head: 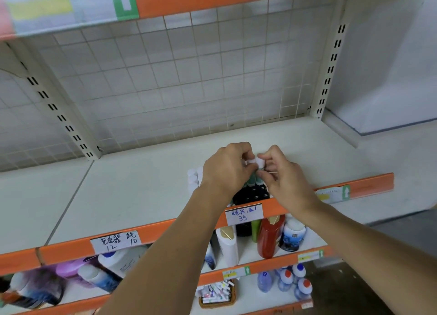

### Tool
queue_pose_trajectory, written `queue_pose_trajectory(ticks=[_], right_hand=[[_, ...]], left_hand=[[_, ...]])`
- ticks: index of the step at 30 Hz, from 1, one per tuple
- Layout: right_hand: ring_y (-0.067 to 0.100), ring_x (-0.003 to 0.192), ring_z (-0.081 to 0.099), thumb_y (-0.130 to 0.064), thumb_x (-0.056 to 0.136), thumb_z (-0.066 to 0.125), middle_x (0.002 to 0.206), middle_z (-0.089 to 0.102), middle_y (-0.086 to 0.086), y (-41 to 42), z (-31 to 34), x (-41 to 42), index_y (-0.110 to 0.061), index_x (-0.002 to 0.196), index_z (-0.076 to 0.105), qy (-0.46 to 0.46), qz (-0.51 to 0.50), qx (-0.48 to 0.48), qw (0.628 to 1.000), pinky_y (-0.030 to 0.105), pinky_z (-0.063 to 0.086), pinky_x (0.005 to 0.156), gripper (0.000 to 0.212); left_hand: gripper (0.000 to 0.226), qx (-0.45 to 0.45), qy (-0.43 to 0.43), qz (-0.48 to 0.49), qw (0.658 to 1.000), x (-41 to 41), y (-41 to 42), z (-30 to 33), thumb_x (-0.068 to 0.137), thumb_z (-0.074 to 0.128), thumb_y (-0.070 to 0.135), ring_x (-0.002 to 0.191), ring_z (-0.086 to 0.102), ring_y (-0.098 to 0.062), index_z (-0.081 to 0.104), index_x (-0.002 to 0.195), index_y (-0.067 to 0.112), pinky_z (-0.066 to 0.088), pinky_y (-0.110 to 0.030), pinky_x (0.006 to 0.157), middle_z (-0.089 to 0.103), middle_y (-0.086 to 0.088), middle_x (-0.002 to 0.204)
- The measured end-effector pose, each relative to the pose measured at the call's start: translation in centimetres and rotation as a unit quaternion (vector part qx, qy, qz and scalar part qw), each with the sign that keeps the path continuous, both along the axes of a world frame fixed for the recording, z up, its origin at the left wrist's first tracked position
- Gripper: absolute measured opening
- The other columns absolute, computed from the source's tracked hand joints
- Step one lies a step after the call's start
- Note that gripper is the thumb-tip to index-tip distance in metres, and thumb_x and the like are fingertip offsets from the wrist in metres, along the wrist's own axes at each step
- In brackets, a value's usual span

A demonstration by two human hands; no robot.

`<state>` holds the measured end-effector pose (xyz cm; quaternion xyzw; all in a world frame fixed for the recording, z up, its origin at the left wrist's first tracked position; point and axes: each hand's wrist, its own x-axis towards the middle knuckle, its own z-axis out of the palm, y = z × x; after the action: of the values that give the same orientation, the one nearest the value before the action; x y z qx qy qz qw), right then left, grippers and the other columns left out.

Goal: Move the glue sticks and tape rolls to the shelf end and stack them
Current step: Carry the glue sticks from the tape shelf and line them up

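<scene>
A black holder tray [251,194] with round holes stands at the front of the cream shelf [142,187]. Several white-capped glue sticks [194,178] stand in its left part, partly hidden by my wrist. My left hand [227,168] pinches a white-capped, green-bodied glue stick [252,170] above the tray. My right hand [281,175] pinches a second white-capped glue stick [260,163] right beside it. No tape rolls are in view.
The shelf has an orange front rail [359,185] with handwritten price labels [244,214]. A wire grid back panel [189,78] rises behind. Lower shelves hold bottles [269,239] and a small basket [217,294]. The shelf's right end [340,137] meets a white wall.
</scene>
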<state>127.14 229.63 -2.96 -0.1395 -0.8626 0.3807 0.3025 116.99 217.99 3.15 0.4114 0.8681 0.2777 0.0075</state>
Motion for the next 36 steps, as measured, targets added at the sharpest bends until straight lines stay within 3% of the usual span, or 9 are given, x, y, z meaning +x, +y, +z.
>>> queue_pose_trajectory(ticks=[5,10,15,19,24,29,33,36], right_hand=[[0.007,0.095,0.069,-0.005,0.093,0.065,0.099,0.07,-0.003,-0.2,0.1,-0.1,-0.016,0.113,0.051,-0.007,-0.007,-0.007,1.0,0.024,0.057,0.083,0.027],[0.009,0.091,0.067,-0.002,0.094,0.063,0.095,0.067,-0.007,-0.5,-0.1,0.1,-0.014,0.113,0.05,0.004,-0.01,-0.009,1.0,0.012,0.052,0.078,0.026],[0.015,0.099,0.068,0.001,0.094,0.057,0.107,0.07,0.0,-0.6,-0.3,0.7,-0.015,0.117,0.049,0.013,0.01,-0.025,1.0,0.036,0.057,0.087,0.03],[0.016,0.102,0.067,0.0,0.093,0.059,0.109,0.07,-0.004,0.0,0.6,1.0,-0.02,0.12,0.049,-0.02,0.039,-0.033,0.998,0.036,0.056,0.089,0.035],[0.023,0.111,0.059,-0.005,0.087,0.065,0.123,0.061,0.006,1.1,2.1,1.8,-0.027,0.136,0.046,-0.096,0.068,0.02,0.993,0.039,0.052,0.091,0.056],[0.028,0.118,0.055,-0.011,0.086,0.066,0.131,0.056,0.01,1.2,3.3,2.5,-0.03,0.147,0.038,-0.142,0.07,0.077,0.984,0.036,0.046,0.095,0.07],[0.028,0.121,0.051,-0.016,0.09,0.061,0.134,0.051,0.008,0.0,4.8,2.3,-0.024,0.148,0.037,-0.132,0.043,0.139,0.981,0.038,0.045,0.095,0.064],[0.027,0.125,0.049,-0.02,0.093,0.059,0.139,0.049,0.004,-2.4,6.6,1.5,-0.022,0.145,0.042,-0.09,0.081,0.199,0.972,0.038,0.043,0.097,0.055]], left_hand=[[0.007,-0.011,0.022,0.011,1.0,0.5,0.0,0.1,0.087,0.066,0.03,0.091,0.063,-0.015,0.063,0.092,0.027,0.047,-0.032,0.076,0.067,0.009,0.091],[0.009,-0.013,0.057,0.033,0.998,1.5,0.1,0.0,0.088,0.063,0.026,0.092,0.061,-0.021,0.063,0.097,0.025,0.046,-0.036,0.082,0.068,0.006,0.092],[0.016,-0.03,0.114,0.071,0.99,2.8,0.5,0.2,0.09,0.058,0.02,0.101,0.055,-0.024,0.065,0.105,0.023,0.038,-0.034,0.083,0.068,0.0,0.098],[0.023,-0.089,0.144,0.07,0.983,3.5,0.6,1.0,0.089,0.061,0.019,0.107,0.052,-0.024,0.066,0.112,0.02,0.033,-0.03,0.077,0.067,-0.003,0.104],[0.024,-0.151,0.149,0.052,0.976,4.5,0.1,1.9,0.091,0.056,0.018,0.113,0.05,-0.026,0.065,0.112,0.013,0.036,-0.03,0.077,0.061,-0.005,0.114],[0.037,-0.153,0.147,0.058,0.976,5.4,-0.8,2.7,0.091,0.056,0.017,0.128,0.044,-0.026,0.058,0.127,0.01,0.043,-0.038,0.1,0.055,-0.007,0.135],[0.043,-0.123,0.154,0.079,0.977,5.7,-2.5,3.2,0.092,0.056,0.019,0.131,0.042,-0.026,0.055,0.136,0.014,0.04,-0.038,0.104,0.052,-0.005,0.14],[0.043,-0.116,0.172,0.133,0.969,5.5,-4.9,3.5,0.094,0.054,0.025,0.128,0.045,-0.025,0.055,0.136,0.017,0.037,-0.035,0.103,0.055,-0.003,0.137]])
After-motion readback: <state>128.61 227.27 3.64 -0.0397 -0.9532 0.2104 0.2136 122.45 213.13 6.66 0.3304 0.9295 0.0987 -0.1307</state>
